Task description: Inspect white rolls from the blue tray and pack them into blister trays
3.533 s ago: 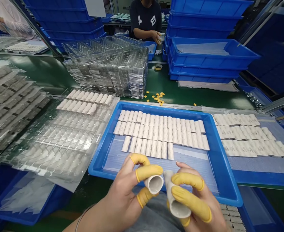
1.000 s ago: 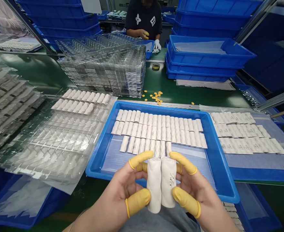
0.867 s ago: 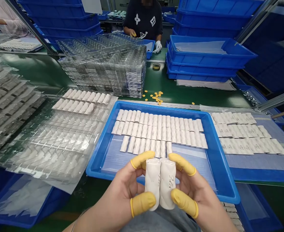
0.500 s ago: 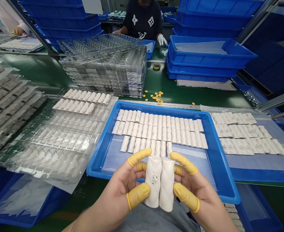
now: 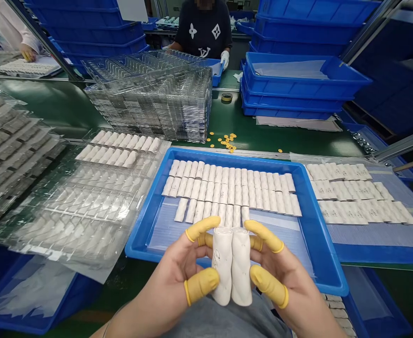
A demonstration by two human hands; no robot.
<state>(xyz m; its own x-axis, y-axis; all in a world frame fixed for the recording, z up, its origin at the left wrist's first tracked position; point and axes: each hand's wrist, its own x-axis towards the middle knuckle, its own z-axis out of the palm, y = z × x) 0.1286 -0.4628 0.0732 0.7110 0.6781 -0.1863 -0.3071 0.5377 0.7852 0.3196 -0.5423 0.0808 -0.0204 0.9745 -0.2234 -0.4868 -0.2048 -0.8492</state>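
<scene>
Two white wavy rolls stand upright side by side between my hands, in front of the blue tray. My left hand, with yellow finger cots, grips the left roll, which has dark handwriting on its left side. Around the right roll close the cotted fingers of my right hand. The rolls touch each other. In the tray, rows of similar white rolls lie on a pale liner, the nearest row partly hidden by my fingers.
On the left lies a clear plastic blister tray with white rolls. Stacked clear trays and blue bins stand behind. Small yellow rings are scattered near a tape roll. More rolls lie at right. A co-worker is opposite.
Both rolls have turned in my fingers, so the handwriting on the left one now faces further left. The co-worker's gloved hand opposite has moved left to a blue bin.
</scene>
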